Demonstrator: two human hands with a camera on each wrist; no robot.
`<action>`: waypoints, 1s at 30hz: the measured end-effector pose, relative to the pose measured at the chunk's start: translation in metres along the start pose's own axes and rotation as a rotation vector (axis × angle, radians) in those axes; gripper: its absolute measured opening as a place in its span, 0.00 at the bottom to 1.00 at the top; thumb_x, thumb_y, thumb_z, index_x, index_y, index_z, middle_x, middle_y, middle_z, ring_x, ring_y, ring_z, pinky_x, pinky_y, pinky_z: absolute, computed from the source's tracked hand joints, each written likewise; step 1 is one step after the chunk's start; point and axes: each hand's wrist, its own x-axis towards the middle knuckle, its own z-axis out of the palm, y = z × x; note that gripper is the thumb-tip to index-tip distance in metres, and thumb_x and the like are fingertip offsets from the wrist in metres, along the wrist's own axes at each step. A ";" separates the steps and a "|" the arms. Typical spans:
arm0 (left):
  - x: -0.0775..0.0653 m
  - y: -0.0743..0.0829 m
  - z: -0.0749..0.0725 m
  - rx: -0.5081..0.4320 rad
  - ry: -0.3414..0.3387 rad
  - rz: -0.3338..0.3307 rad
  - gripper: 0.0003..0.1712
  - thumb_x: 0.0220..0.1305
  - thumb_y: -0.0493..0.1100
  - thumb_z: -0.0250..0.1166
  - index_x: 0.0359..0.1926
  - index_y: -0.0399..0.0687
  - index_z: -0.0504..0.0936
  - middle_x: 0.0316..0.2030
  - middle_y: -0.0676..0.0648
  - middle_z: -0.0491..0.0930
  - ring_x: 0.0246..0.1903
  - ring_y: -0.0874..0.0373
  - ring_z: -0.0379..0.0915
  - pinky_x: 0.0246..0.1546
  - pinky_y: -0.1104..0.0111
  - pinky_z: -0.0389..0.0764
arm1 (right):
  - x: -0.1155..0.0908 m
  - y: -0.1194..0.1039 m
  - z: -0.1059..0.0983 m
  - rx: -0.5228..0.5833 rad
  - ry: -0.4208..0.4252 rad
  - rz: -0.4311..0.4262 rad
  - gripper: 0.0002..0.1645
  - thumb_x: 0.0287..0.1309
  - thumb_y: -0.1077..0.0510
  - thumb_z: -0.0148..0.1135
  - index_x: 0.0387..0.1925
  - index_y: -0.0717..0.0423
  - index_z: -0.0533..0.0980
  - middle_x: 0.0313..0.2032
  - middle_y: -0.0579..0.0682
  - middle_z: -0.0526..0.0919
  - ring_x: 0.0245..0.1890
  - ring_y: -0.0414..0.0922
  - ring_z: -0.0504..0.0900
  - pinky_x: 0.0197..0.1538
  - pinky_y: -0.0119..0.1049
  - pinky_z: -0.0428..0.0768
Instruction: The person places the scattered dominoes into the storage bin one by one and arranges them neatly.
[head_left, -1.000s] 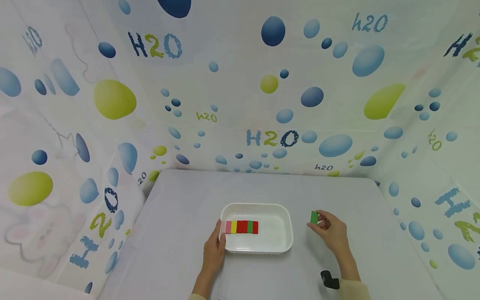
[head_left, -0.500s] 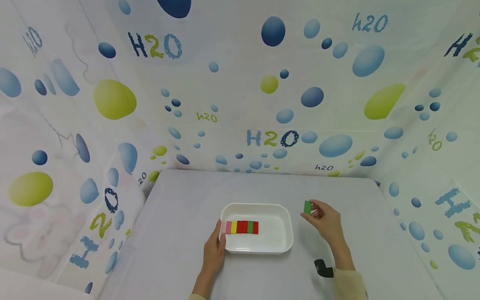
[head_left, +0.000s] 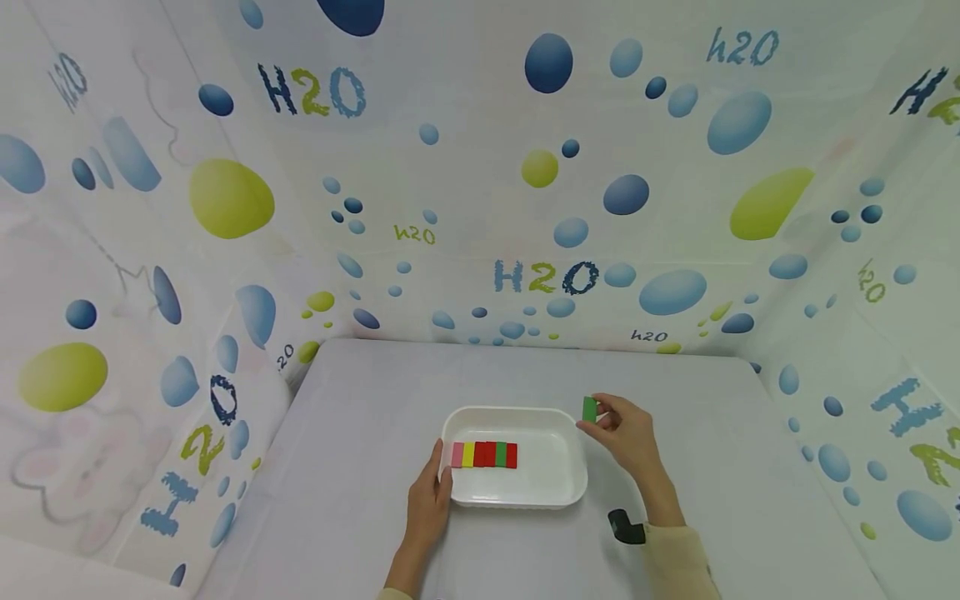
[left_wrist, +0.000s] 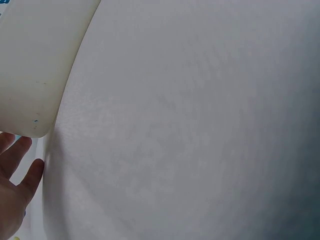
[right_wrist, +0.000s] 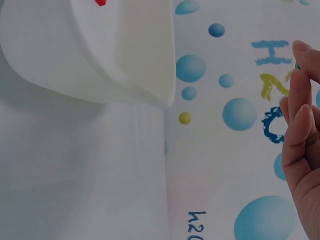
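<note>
A white tray (head_left: 540, 479) stands on the table, with a row of small pink, yellow, red and green blocks (head_left: 484, 454) lying against its left side. At the tray's left edge my left hand (head_left: 429, 504) holds the rim, thumb nearest the inside; the left wrist view shows the fingers (left_wrist: 15, 155) at the tray's wall. My right hand (head_left: 628, 429) pinches a green block (head_left: 589, 409) upright between thumb and fingertips, above the tray's back right corner. In the right wrist view that block is almost wholly hidden behind the fingers (right_wrist: 300, 90).
The white table (head_left: 390, 375) runs back to a white cloth backdrop (head_left: 465, 183) printed with coloured drops and H2O lettering. Cloth walls also rise on both sides. A black device (head_left: 626, 527) sits at the right wrist, by the sleeve.
My right hand has moved left and slightly back with the green block, from right of the tray to its back right corner. The left hand, tray and row of blocks have stayed put.
</note>
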 end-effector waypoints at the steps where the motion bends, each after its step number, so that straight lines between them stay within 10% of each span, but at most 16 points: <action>1: 0.000 0.000 0.000 0.002 0.002 0.002 0.31 0.70 0.40 0.56 0.72 0.41 0.63 0.69 0.42 0.68 0.68 0.46 0.65 0.61 0.54 0.73 | 0.000 -0.001 0.002 -0.005 -0.010 0.006 0.29 0.40 0.61 0.80 0.48 0.65 0.80 0.32 0.55 0.84 0.25 0.34 0.77 0.27 0.23 0.79; 30: 0.001 -0.001 0.000 -0.006 0.011 -0.001 0.30 0.70 0.40 0.56 0.71 0.42 0.64 0.68 0.42 0.68 0.68 0.47 0.65 0.62 0.54 0.73 | -0.001 -0.010 0.072 -0.113 -0.297 0.128 0.27 0.46 0.54 0.77 0.48 0.59 0.80 0.32 0.48 0.81 0.26 0.38 0.72 0.27 0.23 0.77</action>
